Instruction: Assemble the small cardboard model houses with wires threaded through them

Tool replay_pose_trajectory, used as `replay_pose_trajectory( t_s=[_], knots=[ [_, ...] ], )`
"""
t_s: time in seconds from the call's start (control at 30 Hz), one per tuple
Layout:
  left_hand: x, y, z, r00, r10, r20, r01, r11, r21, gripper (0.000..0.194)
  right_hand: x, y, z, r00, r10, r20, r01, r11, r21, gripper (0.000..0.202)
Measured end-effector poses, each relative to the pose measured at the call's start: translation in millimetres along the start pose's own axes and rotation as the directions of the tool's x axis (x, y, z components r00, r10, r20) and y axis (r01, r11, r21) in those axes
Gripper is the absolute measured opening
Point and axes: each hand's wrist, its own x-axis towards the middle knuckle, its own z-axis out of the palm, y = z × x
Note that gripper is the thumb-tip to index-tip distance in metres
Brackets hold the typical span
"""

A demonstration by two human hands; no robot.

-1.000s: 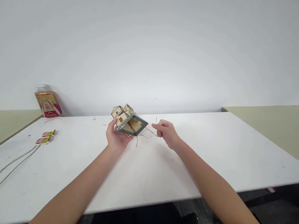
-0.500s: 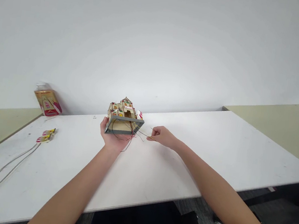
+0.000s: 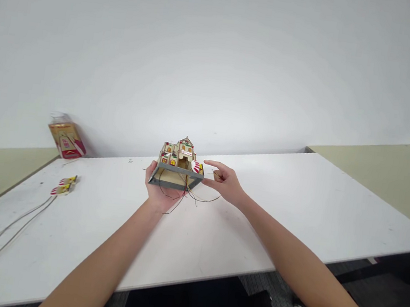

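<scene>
A small model house (image 3: pixel 176 156) on a grey-edged base is held up by my left hand (image 3: pixel 159 195), which grips the base from below and at its left side. The base is tilted, so its hollow underside faces me and several thin wires (image 3: pixel 184 196) hang out of it. A red and white striped piece (image 3: pixel 196 166) stands at the right of the house. Close beside that corner is my right hand (image 3: pixel 226 180), thumb and index finger apart around the base's right corner. A thin wire shows by its curled fingers; whether they hold it is unclear.
On the left of the white table (image 3: pixel 239 233) lie two small striped pieces (image 3: pixel 65 185) with long grey wires (image 3: pixel 9 233). A bottle with a red and tan label (image 3: pixel 66 138) stands at the back left by the wall.
The house has moved a little right in my left hand and turned slightly. My right hand has let go of the dark wire it pinched, and its thumb and index finger have spread.
</scene>
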Motion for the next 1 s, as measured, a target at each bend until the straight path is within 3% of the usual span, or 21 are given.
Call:
replay_pose_trajectory(
  t_s=[0.1, 0.3, 0.4, 0.47, 0.57, 0.7, 0.87, 1.0],
  knots=[
    [0, -2, -2.7, 0.999, -0.031, -0.014, 0.031, 0.999, 0.024, 0.059, -1, 0, 1, 0.997, -0.067, -0.042, 0.065, 0.997, -0.053, 0.048],
    [3, -4, -6.6, 1.000, 0.023, -0.007, -0.022, 0.998, 0.053, 0.058, -2, 1, 0, 0.993, -0.107, -0.040, 0.100, 0.984, -0.148, 0.037],
    [3, -4, -4.1, 0.999, 0.045, -0.025, -0.043, 0.997, 0.062, 0.056, -1, 4, -4, 0.983, -0.177, -0.048, 0.156, 0.945, -0.288, 0.034],
    [3, -4, -2.7, 0.996, 0.070, -0.060, -0.065, 0.994, 0.084, 0.054, 0, 8, -9, 0.956, -0.289, -0.048, 0.237, 0.861, -0.450, 0.031],
    [3, -5, -2.0, 0.990, 0.123, -0.063, -0.113, 0.984, 0.135, 0.052, 2, 13, -15, 0.881, -0.474, -0.007, 0.349, 0.659, -0.666, 0.030],
    [3, -7, -1.4, 0.985, 0.169, -0.025, -0.160, 0.967, 0.200, 0.050, 4, 15, -19, 0.820, -0.571, 0.016, 0.378, 0.522, -0.765, 0.032],
    [2, -9, 1.7, 0.983, 0.182, -0.030, -0.169, 0.953, 0.250, 0.050, 4, 13, -14, 0.826, -0.564, 0.007, 0.360, 0.518, -0.776, 0.038],
    [0, -10, 3.9, 0.985, 0.174, 0.013, -0.172, 0.954, 0.246, 0.052, 3, 12, -10, 0.853, -0.522, 0.006, 0.358, 0.577, -0.734, 0.041]
  ],
)
